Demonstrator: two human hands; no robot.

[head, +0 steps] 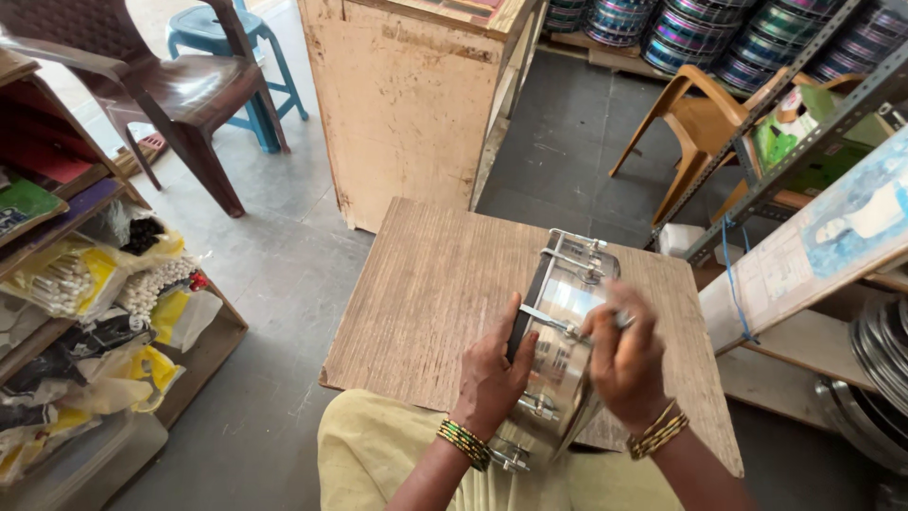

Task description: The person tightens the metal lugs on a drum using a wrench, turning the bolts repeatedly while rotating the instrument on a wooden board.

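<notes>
One shiny round metal drum shell with tension rods stands on edge on the brown wooden board table, tilted toward the person's lap. The left hand clasps the shell's rim at 9 o'clock, thumb along the black edge. The right hand is closed over the shell at 3 o'clock, its fingers curled on a small metal piece; which piece cannot be told. Two hands, both wearing bangles. Three chairs: one brown plastic chair at 11 o'clock, one blue stool behind it, one orange chair at 1 o'clock.
</notes>
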